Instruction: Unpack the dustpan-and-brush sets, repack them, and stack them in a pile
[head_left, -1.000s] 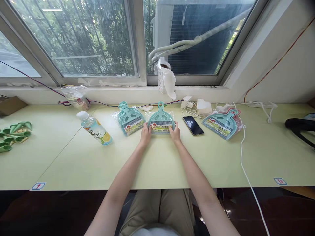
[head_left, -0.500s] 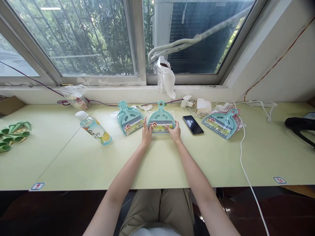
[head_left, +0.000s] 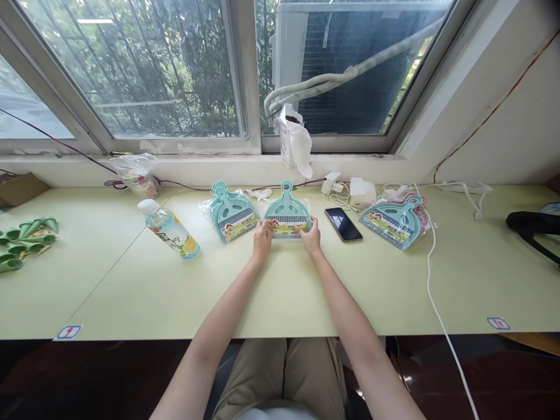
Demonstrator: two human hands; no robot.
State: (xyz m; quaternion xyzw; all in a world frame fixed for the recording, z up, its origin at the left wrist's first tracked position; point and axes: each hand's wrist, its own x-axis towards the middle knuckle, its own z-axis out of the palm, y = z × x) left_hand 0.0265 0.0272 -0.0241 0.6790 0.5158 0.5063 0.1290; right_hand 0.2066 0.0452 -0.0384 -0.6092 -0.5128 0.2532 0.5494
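Note:
In the head view, a wrapped teal dustpan with a grey-bristled brush and a printed label lies in front of me, its looped handle pointing at the window. My left hand grips its lower left edge, fingers curled in against the label. At the lower right edge my right hand holds it, the thumb lying over the label. Close by my left hand is a pile of similar wrapped teal dustpans. Another pile of teal dustpans, with a pink one beneath, lies further right.
A black phone lies right of my hands. On the left are a drink bottle on its side and green cone-shaped pieces. A white cable crosses the table's right side. Chargers and a small box stand at the back.
My left fingers, raised at the dustpan's left side before, have come down and curled onto its lower left edge. My right hand keeps its hold. The camera has tilted very slightly.

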